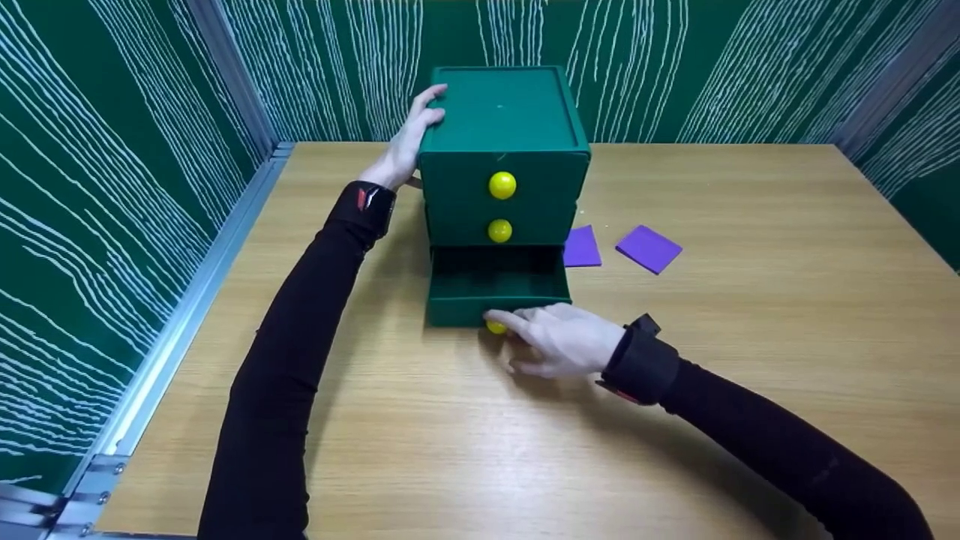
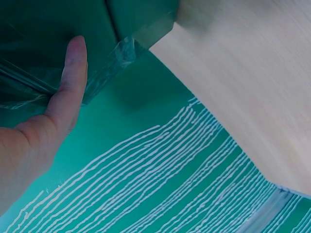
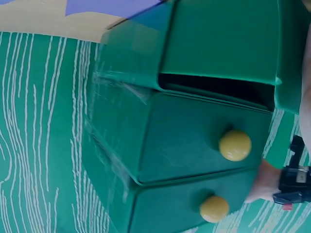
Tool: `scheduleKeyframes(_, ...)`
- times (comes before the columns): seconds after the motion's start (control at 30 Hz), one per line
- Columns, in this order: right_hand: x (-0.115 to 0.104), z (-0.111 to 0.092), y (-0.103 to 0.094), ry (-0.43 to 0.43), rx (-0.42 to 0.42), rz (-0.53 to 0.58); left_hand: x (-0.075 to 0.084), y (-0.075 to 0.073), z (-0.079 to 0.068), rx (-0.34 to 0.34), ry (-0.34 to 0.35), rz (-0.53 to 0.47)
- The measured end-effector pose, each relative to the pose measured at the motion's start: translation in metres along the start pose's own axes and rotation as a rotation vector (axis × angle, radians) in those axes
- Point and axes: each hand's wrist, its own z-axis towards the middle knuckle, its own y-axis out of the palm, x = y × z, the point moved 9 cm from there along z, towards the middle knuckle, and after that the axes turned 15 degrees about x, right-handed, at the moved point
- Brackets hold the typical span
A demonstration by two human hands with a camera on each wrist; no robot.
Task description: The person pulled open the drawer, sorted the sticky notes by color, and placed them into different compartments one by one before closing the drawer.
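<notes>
A green drawer unit (image 1: 499, 109) with yellow knobs stands on the table. Its bottom drawer (image 1: 465, 309) is pulled out, and the inside that shows holds nothing. My left hand (image 1: 409, 142) lies against the unit's left side, fingertips near the top edge; in the left wrist view one straight digit rests along the green wall. At the bottom drawer's front is my right hand (image 1: 562, 337), its index finger stretched across the bottom knob (image 1: 495, 327), covering part of it. The thumb hangs below, apart from the knob. The middle knob (image 1: 500, 230) and top knob (image 1: 502, 185) are untouched.
Two purple square pieces lie right of the unit: one (image 1: 583, 247) partly behind it, the other (image 1: 649, 249) farther right. Green walls with white wavy lines (image 1: 637, 67) enclose the wooden table (image 1: 787, 315). A metal rail (image 1: 187, 300) runs along the left edge.
</notes>
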Motion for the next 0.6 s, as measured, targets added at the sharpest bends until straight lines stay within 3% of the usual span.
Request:
scheduleKeyframes(0.23, -0.024, -0.007, -0.002, -0.085, 0.034, -0.072, -0.001, -0.002, 0.000, 0.001, 0.009, 0.015)
scheduleKeyframes(0.37, -0.033, -0.013, -0.005, -0.135, 0.077, -0.051, -0.001, -0.003, 0.000, 0.003, 0.020, 0.009)
scheduleKeyframes(0.6, -0.046, -0.038, -0.021, -0.301, 0.203, 0.042, 0.001, -0.001, 0.000, 0.001, 0.014, 0.004)
